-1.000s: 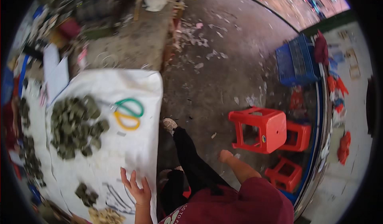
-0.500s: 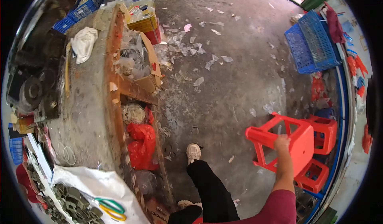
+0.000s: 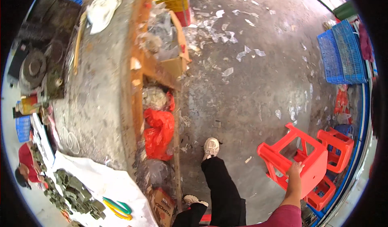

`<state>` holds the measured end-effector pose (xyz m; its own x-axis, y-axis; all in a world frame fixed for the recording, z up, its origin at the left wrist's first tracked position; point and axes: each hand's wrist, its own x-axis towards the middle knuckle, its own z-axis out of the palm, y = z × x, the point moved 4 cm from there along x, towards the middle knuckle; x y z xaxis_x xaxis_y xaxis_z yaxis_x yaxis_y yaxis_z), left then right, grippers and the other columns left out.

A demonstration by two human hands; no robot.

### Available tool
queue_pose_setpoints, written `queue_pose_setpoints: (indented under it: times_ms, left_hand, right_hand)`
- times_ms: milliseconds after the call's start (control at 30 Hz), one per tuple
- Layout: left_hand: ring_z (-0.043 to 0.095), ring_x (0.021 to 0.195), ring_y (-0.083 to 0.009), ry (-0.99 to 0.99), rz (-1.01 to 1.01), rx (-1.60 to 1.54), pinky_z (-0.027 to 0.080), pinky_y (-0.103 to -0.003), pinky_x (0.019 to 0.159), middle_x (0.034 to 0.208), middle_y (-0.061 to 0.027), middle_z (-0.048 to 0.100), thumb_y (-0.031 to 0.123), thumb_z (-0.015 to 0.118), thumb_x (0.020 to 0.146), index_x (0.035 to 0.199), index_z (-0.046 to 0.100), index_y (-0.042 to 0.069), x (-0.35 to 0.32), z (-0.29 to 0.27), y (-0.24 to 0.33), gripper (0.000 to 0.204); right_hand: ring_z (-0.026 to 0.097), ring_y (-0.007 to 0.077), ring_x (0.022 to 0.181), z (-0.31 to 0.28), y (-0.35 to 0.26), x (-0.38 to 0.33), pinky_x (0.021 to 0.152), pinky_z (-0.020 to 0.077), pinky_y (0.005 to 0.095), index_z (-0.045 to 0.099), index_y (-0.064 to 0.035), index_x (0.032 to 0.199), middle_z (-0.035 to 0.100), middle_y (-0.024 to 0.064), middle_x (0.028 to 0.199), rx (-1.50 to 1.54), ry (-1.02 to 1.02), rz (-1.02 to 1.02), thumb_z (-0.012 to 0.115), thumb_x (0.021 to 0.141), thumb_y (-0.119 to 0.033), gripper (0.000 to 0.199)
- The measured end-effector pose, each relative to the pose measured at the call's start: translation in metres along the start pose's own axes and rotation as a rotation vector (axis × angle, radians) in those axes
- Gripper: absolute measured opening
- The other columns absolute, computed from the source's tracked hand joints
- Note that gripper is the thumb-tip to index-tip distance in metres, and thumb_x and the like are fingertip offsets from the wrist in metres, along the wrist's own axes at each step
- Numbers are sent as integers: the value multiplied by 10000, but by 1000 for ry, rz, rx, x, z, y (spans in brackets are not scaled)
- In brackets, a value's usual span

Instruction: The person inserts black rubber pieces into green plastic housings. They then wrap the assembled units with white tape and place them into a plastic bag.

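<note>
Right hand [image 3: 296, 169] has swung across to a red stool [image 3: 317, 170]

A second ago that hand hung short of the stool; now its fingers are bent over the edge and look clamped on it. I can't see the left hand, so I cannot tell how its fingers sit.

The held stool is on the person's right, legs toward the upper left of the view, with a second stool [image 3: 344, 156] and a third stool [image 3: 314, 200] close by it. Blue crates [image 3: 351, 51] stand farther along that side.

Over on the left runs the worktop [image 3: 107, 101], a white cloth [image 3: 99, 178] draped on its near end. Scissors [image 3: 124, 207] with green and yellow handles lie there beside heaped olive-green pieces [image 3: 74, 186]. A co-worker [image 3: 28, 158] in red is beyond.
</note>
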<state>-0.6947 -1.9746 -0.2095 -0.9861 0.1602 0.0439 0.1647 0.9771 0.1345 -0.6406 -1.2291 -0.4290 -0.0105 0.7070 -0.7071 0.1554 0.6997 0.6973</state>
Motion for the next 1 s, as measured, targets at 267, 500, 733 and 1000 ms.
queue_pose_setpoints:
  times_ms: [267, 500, 733, 1000]
  left_hand:
    - [257, 1388, -383, -258, -105, -61, 197, -641, 1090, 1504, -182, 291, 519, 611, 835, 1479, 279, 118, -54, -10, -3, 828]
    - [254, 1376, -454, -66, -36, -540, 103, -601, 1101, 1468, -280, 294, 481, 681, 778, 1310, 529, 77, 13, -62, 11, 686]
    - [274, 1382, -422, 103, -63, -853, 151, -591, 1108, 1474, -279, 279, 383, 719, 772, 1317, 536, 83, -4, -70, -1, 648]
    - [485, 1249, -328, 143, -312, -1398, 274, -452, 1111, 1290, -217, 543, 154, 619, 834, 1267, 551, -8, -13, -87, -27, 467]
  right_hand:
    - [591, 251, 1136, 183, -164, -102, 1007, 371, 448, 660, -127, 1166, 639, 113, 1191, -136, -36, -747, 645, 812, -442, 474]
    - [649, 250, 1047, 0, -338, -355, 944, 441, 406, 680, -94, 1111, 679, 150, 1101, 286, 277, -1260, 647, 831, -356, 385]
    - [655, 251, 1032, -161, -475, -493, 926, 452, 394, 679, -85, 1102, 682, 156, 1086, 431, 554, -1399, 642, 833, -337, 370]
    - [661, 253, 1015, -155, -505, -466, 905, 465, 380, 679, -74, 1092, 685, 164, 1069, 281, 543, -1387, 637, 836, -315, 354]
